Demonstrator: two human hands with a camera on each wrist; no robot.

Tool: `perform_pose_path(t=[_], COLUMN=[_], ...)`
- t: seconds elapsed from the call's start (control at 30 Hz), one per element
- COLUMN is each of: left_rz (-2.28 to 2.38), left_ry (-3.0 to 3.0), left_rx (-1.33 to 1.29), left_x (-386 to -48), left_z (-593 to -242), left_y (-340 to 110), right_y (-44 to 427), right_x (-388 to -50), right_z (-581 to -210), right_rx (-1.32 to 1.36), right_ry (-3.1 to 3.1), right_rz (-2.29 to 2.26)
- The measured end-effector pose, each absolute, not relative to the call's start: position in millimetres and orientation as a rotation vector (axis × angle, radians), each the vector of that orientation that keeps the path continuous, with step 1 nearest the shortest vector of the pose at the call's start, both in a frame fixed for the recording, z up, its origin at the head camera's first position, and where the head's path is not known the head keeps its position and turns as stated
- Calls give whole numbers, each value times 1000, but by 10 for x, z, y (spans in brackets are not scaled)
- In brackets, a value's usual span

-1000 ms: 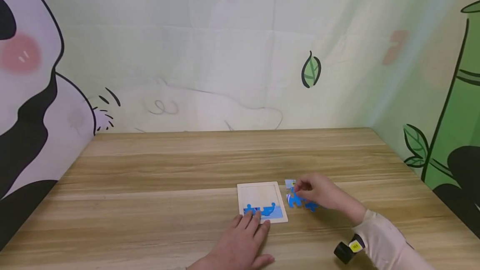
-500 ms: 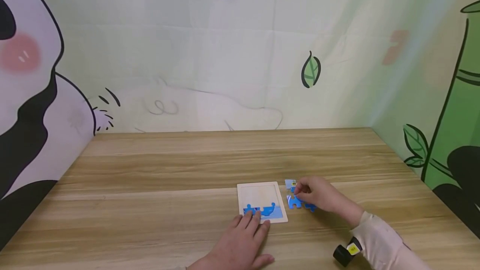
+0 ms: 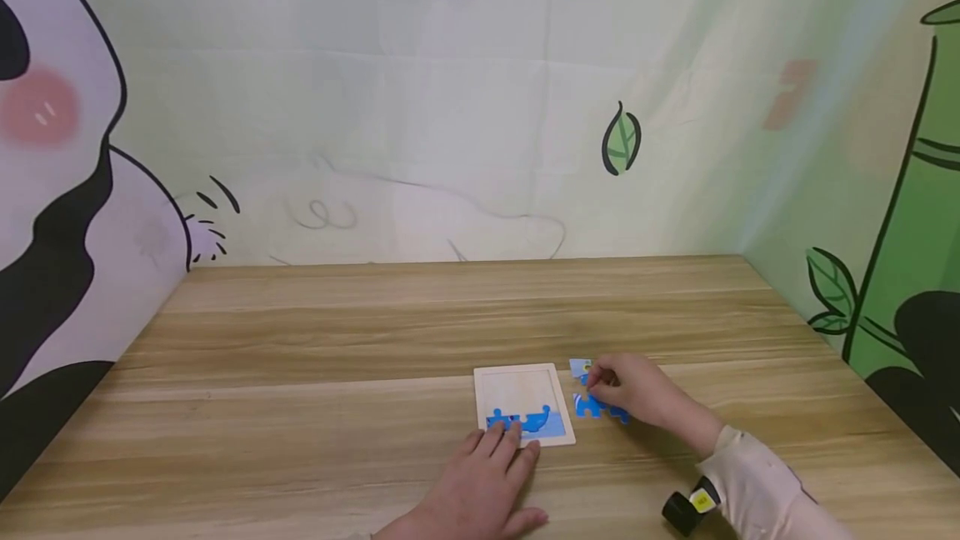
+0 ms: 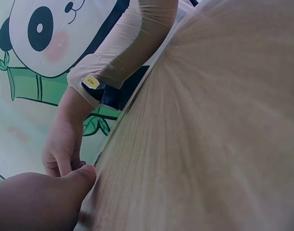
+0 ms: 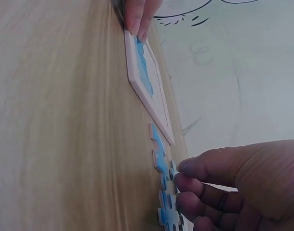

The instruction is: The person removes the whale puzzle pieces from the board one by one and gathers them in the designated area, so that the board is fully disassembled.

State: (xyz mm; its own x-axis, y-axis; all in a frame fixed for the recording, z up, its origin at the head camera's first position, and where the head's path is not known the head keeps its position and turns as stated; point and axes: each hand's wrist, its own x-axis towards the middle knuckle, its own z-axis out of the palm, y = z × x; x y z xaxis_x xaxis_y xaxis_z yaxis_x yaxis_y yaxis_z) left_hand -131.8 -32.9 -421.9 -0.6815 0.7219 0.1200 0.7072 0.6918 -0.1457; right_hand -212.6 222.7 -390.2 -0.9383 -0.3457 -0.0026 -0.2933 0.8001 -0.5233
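Left hand (image 3: 480, 477): fingers mostly straight, tips over the near rim of the puzzle frame (image 3: 519, 388), gripping nothing. Right hand (image 3: 637, 392): fingers curled, thumb close to forefinger, at the loose pieces (image 3: 587, 407) just beside the frame's right side (can't tell if one is pinched). Progress, judging by layout: strip of fitted pieces (image 3: 552, 424) in along the near side, rest bare, so probably most remains. All on the wooden table (image 3: 300, 440), printed backdrop (image 3: 300, 65) behind.
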Motion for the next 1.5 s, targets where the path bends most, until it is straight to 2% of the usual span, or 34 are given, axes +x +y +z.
perform_pose_path(t=[0.73, 1.5], left_rz=[105, 111], left_ry=[-2675, -2694], left_rx=[-1181, -1176], left_x=[-1331, -1332], left_z=[-4246, -4229], left_y=[-348, -344], right_y=[2190, 2043], right_x=[-2093, -1977], right_z=[-3747, -3738], right_rx=[-451, -720], right_ry=[2921, 2906], right_rz=[-892, -1059])
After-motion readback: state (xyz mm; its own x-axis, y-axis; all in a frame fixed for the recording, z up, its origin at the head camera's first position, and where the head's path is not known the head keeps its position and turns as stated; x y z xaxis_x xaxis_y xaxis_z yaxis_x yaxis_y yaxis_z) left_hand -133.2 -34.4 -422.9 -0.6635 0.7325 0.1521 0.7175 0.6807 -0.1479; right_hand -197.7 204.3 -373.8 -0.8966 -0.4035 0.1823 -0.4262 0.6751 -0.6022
